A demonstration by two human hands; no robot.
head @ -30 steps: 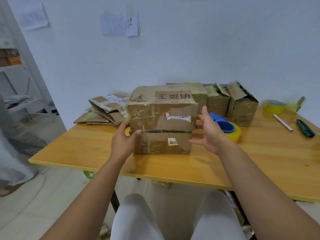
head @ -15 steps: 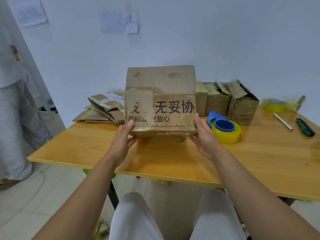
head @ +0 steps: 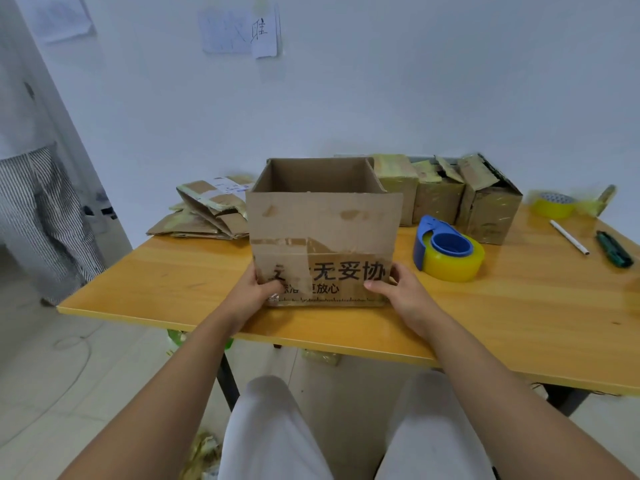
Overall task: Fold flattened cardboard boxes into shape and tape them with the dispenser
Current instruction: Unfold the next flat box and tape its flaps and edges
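Note:
A brown cardboard box [head: 323, 223] with black printed characters stands upright on the wooden table [head: 519, 306], its top open toward me. My left hand [head: 258, 289] grips its lower left corner and my right hand [head: 398, 289] grips its lower right corner. Just right of the box lies the blue tape dispenser [head: 446, 247] with a yellow tape roll. A pile of flattened cardboard boxes [head: 204, 213] lies behind the box to the left.
Three taped boxes [head: 450, 195] stand in a row at the back against the wall. A second yellow tape roll [head: 554, 204], a white pen [head: 569, 237] and a green cutter [head: 614, 249] lie at the right. A person in striped trousers [head: 41, 209] stands at left.
The box has been turned over from closed side up to open side up and set down on the table. My hands shifted to its lower front corners.

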